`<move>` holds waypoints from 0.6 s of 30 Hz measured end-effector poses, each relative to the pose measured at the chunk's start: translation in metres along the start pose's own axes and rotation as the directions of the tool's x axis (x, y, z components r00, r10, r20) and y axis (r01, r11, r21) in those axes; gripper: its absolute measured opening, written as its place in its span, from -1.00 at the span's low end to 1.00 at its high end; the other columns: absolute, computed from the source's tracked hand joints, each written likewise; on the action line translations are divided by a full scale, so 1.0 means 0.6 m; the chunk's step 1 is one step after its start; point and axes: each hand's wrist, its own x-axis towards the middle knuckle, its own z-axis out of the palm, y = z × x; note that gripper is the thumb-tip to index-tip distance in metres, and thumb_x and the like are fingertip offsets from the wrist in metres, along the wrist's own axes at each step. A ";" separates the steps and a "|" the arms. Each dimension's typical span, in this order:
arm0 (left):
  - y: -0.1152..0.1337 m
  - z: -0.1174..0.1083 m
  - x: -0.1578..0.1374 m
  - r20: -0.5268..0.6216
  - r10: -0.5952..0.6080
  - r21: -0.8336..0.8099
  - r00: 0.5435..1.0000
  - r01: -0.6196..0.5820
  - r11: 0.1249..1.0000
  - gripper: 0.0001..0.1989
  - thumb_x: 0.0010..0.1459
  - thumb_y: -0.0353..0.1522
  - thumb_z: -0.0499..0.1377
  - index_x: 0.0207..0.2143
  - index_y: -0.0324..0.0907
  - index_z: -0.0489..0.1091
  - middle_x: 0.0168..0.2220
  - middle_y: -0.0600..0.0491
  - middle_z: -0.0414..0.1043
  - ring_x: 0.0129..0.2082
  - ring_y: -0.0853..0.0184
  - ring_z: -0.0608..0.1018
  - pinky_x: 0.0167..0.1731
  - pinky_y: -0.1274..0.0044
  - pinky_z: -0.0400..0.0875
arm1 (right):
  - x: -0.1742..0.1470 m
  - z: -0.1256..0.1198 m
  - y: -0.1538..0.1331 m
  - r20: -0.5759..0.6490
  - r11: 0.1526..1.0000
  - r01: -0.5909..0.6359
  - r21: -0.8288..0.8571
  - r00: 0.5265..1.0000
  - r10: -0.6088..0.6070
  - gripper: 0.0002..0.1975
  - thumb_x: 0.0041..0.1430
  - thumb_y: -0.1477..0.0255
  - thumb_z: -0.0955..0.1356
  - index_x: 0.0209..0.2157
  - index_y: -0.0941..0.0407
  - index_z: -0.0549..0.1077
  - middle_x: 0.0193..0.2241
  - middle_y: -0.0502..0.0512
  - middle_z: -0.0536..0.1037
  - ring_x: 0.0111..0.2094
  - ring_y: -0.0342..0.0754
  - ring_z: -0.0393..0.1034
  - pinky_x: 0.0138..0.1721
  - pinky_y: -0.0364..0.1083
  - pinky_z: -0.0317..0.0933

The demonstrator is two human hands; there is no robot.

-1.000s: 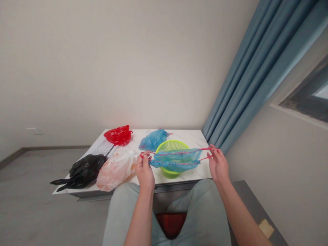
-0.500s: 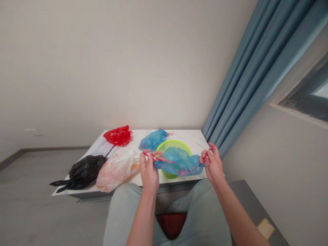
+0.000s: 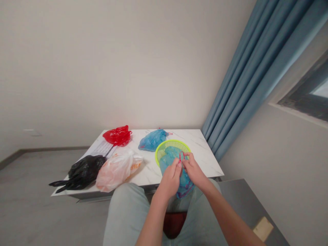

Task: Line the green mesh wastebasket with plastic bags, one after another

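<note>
Standing against a beige wall point(image 3: 102, 61): marble table point(image 3: 202, 153); blue curtain point(image 3: 256, 71) right.

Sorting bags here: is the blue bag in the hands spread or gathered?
Gathered: both hands pinch its red drawstring together; the blue bag hangs bunched.

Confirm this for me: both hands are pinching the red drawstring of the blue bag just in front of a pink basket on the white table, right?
Not quite. The head view shows the basket is lime green, not pink. The rest holds: left hand and right hand pinch the red drawstring of the blue bag on the white table.
</note>
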 end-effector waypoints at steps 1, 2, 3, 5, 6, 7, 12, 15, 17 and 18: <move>-0.003 0.001 0.001 -0.006 -0.004 0.021 1.000 0.005 1.000 -0.72 0.39 -0.18 -0.11 -0.34 -0.09 0.21 -0.57 0.16 0.17 -0.56 0.33 0.26 -0.48 0.47 0.05 | 0.002 0.002 0.001 0.030 1.000 0.017 -0.018 0.999 -0.016 -0.83 0.29 0.30 0.23 -0.15 0.05 0.31 -0.53 -0.09 0.41 -0.49 -0.09 0.28 -0.43 -0.13 0.15; -0.006 0.000 0.002 -0.010 -0.003 0.048 1.000 0.004 0.999 -0.73 0.39 -0.20 -0.11 -0.32 -0.10 0.22 -0.56 0.16 0.20 -0.54 0.32 0.28 -0.47 0.48 0.06 | 0.004 0.003 0.002 0.056 0.998 0.044 -0.047 0.998 -0.041 -0.84 0.30 0.30 0.22 -0.20 0.07 0.35 -0.49 -0.04 0.44 -0.45 -0.08 0.31 -0.39 -0.12 0.18; -0.007 -0.001 0.002 -0.011 0.002 0.072 1.000 -0.002 0.997 -0.74 0.40 -0.22 -0.12 -0.31 -0.10 0.22 -0.53 0.15 0.22 -0.52 0.32 0.30 -0.45 0.48 0.08 | 0.005 0.004 0.004 0.077 0.994 0.075 -0.078 0.995 -0.069 -0.81 0.30 0.31 0.21 -0.28 0.08 0.39 -0.45 0.00 0.46 -0.41 -0.06 0.33 -0.35 -0.10 0.21; -0.006 -0.004 0.004 -0.015 0.022 0.118 1.000 -0.020 0.993 -0.74 0.41 -0.24 -0.14 -0.30 -0.11 0.23 -0.48 0.13 0.28 -0.47 0.32 0.36 -0.41 0.49 0.13 | 0.008 0.004 0.007 0.103 0.985 0.119 -0.127 0.989 -0.106 -0.75 0.31 0.34 0.19 -0.36 0.09 0.42 -0.38 0.06 0.50 -0.33 -0.04 0.36 -0.24 -0.06 0.24; -0.005 -0.006 0.005 -0.022 0.032 0.142 0.999 -0.029 0.989 -0.73 0.41 -0.25 -0.15 -0.30 -0.11 0.23 -0.46 0.12 0.31 -0.44 0.32 0.38 -0.39 0.49 0.15 | 0.009 0.003 0.008 0.110 0.982 0.130 -0.139 0.987 -0.115 -0.74 0.31 0.35 0.18 -0.35 0.10 0.44 -0.35 0.08 0.53 -0.30 -0.03 0.38 -0.19 -0.05 0.25; -0.004 -0.008 0.006 -0.029 0.042 0.167 0.999 -0.037 0.985 -0.73 0.41 -0.26 -0.14 -0.31 -0.12 0.24 -0.44 0.11 0.33 -0.42 0.31 0.39 -0.38 0.49 0.16 | 0.008 0.003 0.007 0.115 0.980 0.136 -0.143 0.986 -0.120 -0.74 0.31 0.37 0.18 -0.32 0.10 0.46 -0.32 0.09 0.54 -0.27 -0.02 0.39 -0.15 -0.04 0.26; -0.008 -0.009 0.013 -0.075 0.088 0.239 0.993 -0.068 0.969 -0.77 0.37 -0.29 -0.06 -0.32 -0.13 0.30 -0.35 0.07 0.40 -0.33 0.30 0.44 -0.28 0.48 0.24 | -0.001 0.003 -0.010 0.191 0.985 0.147 -0.086 0.973 -0.129 -0.70 0.26 0.46 0.19 -0.16 0.10 0.53 -0.23 0.08 0.59 -0.21 0.00 0.43 -0.09 -0.03 0.28; -0.018 -0.006 0.016 -0.112 0.076 0.208 0.991 -0.051 0.977 -0.88 0.32 -0.32 0.02 -0.27 -0.12 0.29 -0.35 0.08 0.40 -0.34 0.31 0.45 -0.27 0.49 0.27 | -0.009 0.004 -0.023 0.232 0.984 0.172 -0.053 0.960 -0.156 -0.68 0.31 0.40 0.21 -0.04 0.08 0.52 -0.11 0.10 0.59 -0.10 0.02 0.45 0.02 0.00 0.26; -0.024 -0.004 0.016 -0.160 0.059 0.153 0.985 -0.035 0.988 -0.93 0.29 -0.34 0.05 -0.19 -0.12 0.26 -0.35 0.10 0.39 -0.33 0.32 0.46 -0.27 0.50 0.28 | -0.011 0.003 -0.029 0.232 0.981 0.185 -0.049 0.958 -0.169 -0.66 0.35 0.33 0.20 0.00 0.09 0.52 -0.07 0.12 0.59 -0.04 0.03 0.45 0.08 0.01 0.24; -0.026 -0.003 0.016 -0.191 0.051 0.124 0.980 -0.027 0.992 -0.89 0.28 -0.34 0.07 -0.14 -0.12 0.24 -0.35 0.11 0.38 -0.34 0.32 0.47 -0.27 0.50 0.29 | -0.012 0.003 -0.031 0.234 0.980 0.193 -0.045 0.956 -0.177 -0.64 0.37 0.30 0.19 0.01 0.09 0.51 -0.05 0.13 0.58 -0.02 0.03 0.44 0.10 0.02 0.23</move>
